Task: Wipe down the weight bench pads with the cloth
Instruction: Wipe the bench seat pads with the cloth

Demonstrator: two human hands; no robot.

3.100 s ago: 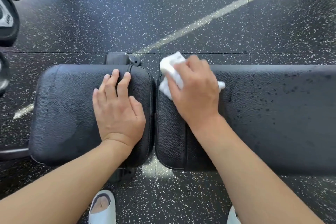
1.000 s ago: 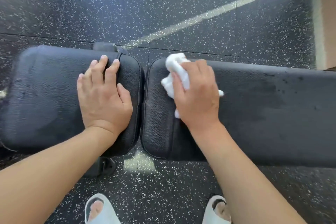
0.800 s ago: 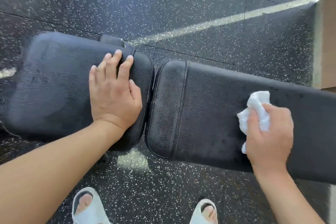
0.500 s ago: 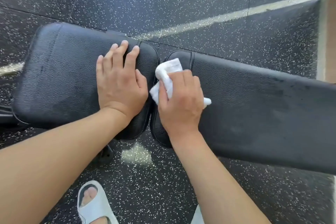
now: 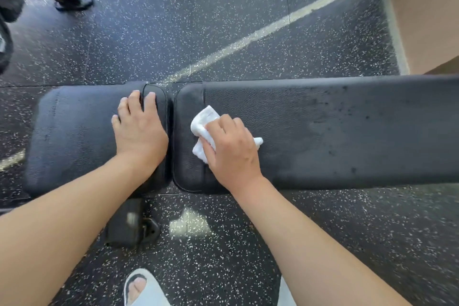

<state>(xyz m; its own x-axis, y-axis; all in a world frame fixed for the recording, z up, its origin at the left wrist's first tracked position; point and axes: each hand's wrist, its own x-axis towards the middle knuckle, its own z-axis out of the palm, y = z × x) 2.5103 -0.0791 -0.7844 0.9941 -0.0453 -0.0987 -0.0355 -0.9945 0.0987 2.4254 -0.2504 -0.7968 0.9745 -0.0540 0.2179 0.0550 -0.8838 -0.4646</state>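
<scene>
The right hand is curled round the bunched white cloth, which is pressed onto the long back pad near that pad's left end, just right of the gap between the two pads. Half a second ago the cloth was held at the very edge of the gap; it is now found a little further right, past the pad's stitched seam. The left hand is laid flat, fingers straight and slightly spread, on the seat pad just left of the gap, as it was in every earlier frame. Dark damp speckles are seen on the back pad well right of the gap. Below the gap, a white sandal is seen on the speckled rubber floor, and a bench foot is seen below the seat pad.
</scene>
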